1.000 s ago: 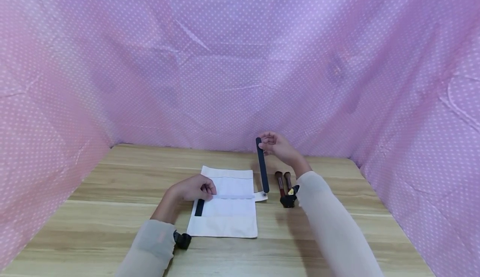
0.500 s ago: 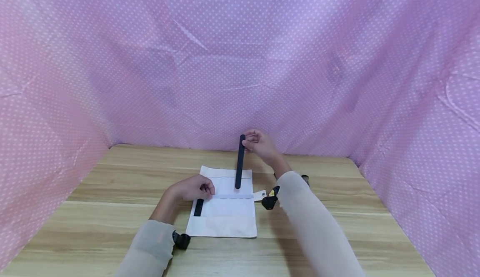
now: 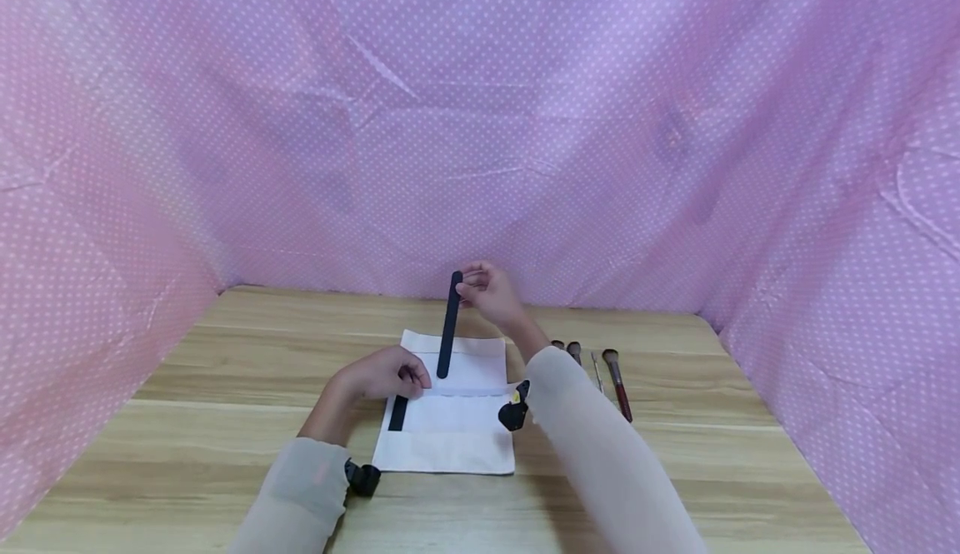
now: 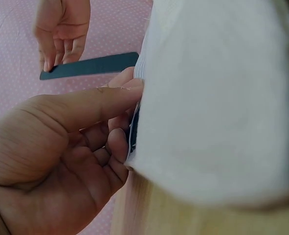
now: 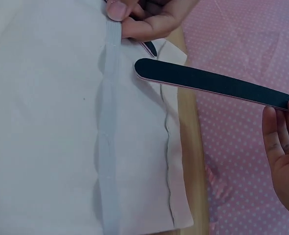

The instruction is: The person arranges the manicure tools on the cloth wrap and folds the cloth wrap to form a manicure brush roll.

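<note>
Left hand [image 3: 385,373] had thumb and fingers pinched together on the pale ribbed elastic band [image 5: 109,112], near the left edge of the flat white fabric roll [image 3: 444,452] spread on the light wood table [image 3: 225,387]. By that hand, a black flat strip [image 3: 397,414] ran under the band. Just right of it, the long black round-ended file [image 3: 449,325] hung tilted over the fabric, lower tip beyond the band's far side, apparently not touching. Right hand [image 3: 491,294] clamped the file's upper end between thumb and fingers. Farther right, a thin silver tool [image 3: 597,371] lay beside a brown-bristled brush with dark red handle [image 3: 618,387]; more brushes there were partly hidden by the right sleeve [image 3: 607,446]. Likely risks: gripped so near one end, the file could swivel; its blunt tip could snag the band's edge; a slipping left pinch could let the band snap flat.
</note>
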Action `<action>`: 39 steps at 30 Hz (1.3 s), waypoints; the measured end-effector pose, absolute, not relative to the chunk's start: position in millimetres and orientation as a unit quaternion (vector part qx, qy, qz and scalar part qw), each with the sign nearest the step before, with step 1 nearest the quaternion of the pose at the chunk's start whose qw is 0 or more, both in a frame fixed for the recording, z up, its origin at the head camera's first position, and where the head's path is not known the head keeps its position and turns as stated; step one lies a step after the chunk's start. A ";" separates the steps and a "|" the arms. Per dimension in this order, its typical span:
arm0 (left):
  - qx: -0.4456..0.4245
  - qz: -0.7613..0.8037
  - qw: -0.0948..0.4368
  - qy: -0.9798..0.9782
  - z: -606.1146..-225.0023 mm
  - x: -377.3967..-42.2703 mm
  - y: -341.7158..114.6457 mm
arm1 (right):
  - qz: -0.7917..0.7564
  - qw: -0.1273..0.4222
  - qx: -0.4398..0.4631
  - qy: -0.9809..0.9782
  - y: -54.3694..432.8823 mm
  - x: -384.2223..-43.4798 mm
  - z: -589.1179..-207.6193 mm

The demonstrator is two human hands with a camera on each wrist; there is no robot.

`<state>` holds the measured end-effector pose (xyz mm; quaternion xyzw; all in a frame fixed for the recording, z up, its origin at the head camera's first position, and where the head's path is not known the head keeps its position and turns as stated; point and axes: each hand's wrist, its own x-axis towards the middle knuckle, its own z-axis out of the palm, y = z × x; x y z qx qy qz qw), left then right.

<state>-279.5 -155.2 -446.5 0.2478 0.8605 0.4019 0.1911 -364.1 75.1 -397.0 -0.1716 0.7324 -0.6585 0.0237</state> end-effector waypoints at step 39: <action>0.251 0.415 0.200 0.852 -448.6 -277.4 -155.4 | -0.650 0.076 -0.083 0.751 58.7 -359.8 -433.0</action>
